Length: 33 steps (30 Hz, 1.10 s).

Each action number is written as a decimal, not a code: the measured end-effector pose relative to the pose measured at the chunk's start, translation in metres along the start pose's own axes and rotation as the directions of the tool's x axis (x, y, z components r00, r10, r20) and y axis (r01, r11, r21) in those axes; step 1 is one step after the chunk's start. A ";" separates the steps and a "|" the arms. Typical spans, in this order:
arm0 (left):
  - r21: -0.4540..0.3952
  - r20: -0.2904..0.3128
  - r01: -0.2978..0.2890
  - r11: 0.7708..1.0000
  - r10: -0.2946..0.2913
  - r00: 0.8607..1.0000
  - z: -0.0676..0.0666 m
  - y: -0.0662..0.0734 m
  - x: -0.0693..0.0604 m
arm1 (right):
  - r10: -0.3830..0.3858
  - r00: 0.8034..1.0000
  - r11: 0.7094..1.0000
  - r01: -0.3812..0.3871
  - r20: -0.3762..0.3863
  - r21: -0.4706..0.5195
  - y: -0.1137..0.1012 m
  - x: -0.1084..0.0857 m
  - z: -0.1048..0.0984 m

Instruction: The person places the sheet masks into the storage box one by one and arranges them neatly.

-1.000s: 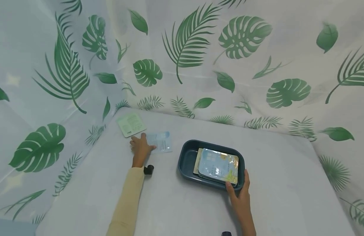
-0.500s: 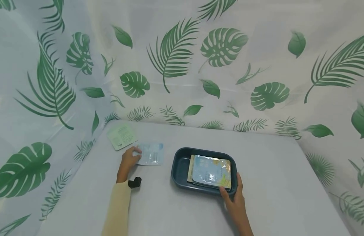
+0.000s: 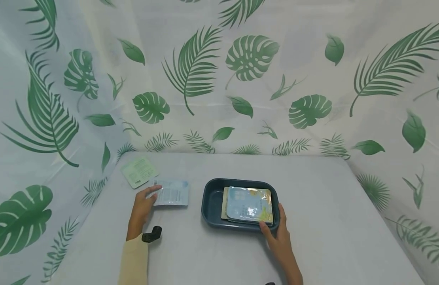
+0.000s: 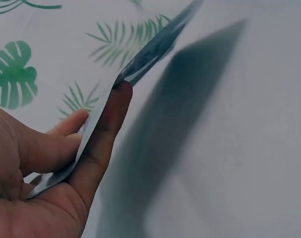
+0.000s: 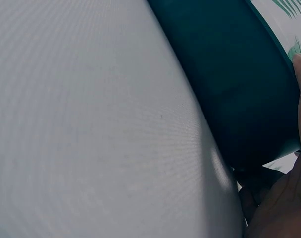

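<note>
My left hand (image 3: 142,204) pinches the left end of a light blue foil packet (image 3: 171,194), which looks like a sheet mask sachet with small print. In the left wrist view the packet (image 4: 158,49) stands tilted off the table between thumb and fingers, casting a shadow. My right hand (image 3: 281,239) grips the near right corner of a dark blue tray (image 3: 213,202), thumb at the rim and fingers along the outside. Inside the tray, toward its right, lies a stack of packets, a shiny blue and yellow packet (image 3: 248,204) on top and a cream edge (image 3: 224,206) showing beneath.
A pale green packet (image 3: 138,172) lies at the table's back left corner. The white-covered table (image 3: 191,253) meets leaf-printed curtains (image 3: 205,118) at the back and sides. A black wrist camera (image 3: 152,234) sits on the left wrist.
The left hand has gone from lying over the blue packet with spread fingers to pinching its left end and lifting it. The right hand stays on the tray. The head view has shifted.
</note>
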<state>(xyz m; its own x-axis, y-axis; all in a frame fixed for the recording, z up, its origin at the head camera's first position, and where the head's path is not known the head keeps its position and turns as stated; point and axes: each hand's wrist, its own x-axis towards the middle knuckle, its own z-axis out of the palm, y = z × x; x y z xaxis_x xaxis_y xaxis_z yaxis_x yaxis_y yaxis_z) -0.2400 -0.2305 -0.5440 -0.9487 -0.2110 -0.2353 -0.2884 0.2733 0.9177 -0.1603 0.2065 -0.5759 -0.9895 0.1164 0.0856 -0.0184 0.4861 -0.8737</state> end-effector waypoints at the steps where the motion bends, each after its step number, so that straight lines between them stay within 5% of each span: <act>1: -0.032 -0.005 -0.001 0.999 0.001 1.000 0.000 0.004 -0.002 | -0.002 1.000 1.000 0.002 -0.003 0.000 0.000 0.000 0.000; 7: -0.294 0.047 -0.096 0.951 0.114 0.992 0.012 0.032 -0.011 | -0.010 1.000 1.000 0.010 -0.012 0.001 -0.002 0.002 0.001; 10: -0.372 0.109 -0.143 0.917 0.196 0.974 0.028 0.047 -0.017 | -0.001 1.000 1.000 0.001 -0.013 -0.003 -0.002 0.003 0.001; 14: -0.397 0.218 -0.156 0.904 0.258 0.941 0.056 0.064 -0.028 | 0.009 1.000 1.000 -0.009 -0.006 -0.009 -0.002 0.005 0.000; 21: -0.295 0.393 -0.115 0.949 0.230 0.890 0.116 0.079 -0.044 | 0.011 1.000 1.000 -0.011 -0.012 -0.005 -0.003 0.006 0.000; 28: -0.227 0.452 -0.082 0.970 0.180 0.874 0.162 0.079 -0.054 | 0.000 1.000 1.000 0.000 -0.007 -0.003 -0.001 0.002 0.001; 30: -0.178 0.451 -0.113 0.978 0.183 0.874 0.171 0.079 -0.056 | -0.009 1.000 1.000 0.009 -0.015 -0.003 0.000 0.000 0.001; 33: -0.006 0.432 -0.233 0.972 0.213 0.877 0.181 0.080 -0.061 | -0.020 0.999 1.000 0.020 -0.026 -0.002 -0.001 -0.001 0.001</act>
<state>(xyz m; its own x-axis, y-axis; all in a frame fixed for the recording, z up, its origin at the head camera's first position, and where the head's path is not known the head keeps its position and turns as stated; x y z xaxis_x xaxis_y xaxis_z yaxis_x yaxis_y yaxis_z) -0.2282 -0.0263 -0.5141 -0.9487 0.2785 -0.1495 -0.0587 0.3096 0.9490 -0.1595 0.2052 -0.5757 -0.9850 0.1288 0.1152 -0.0378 0.4900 -0.8709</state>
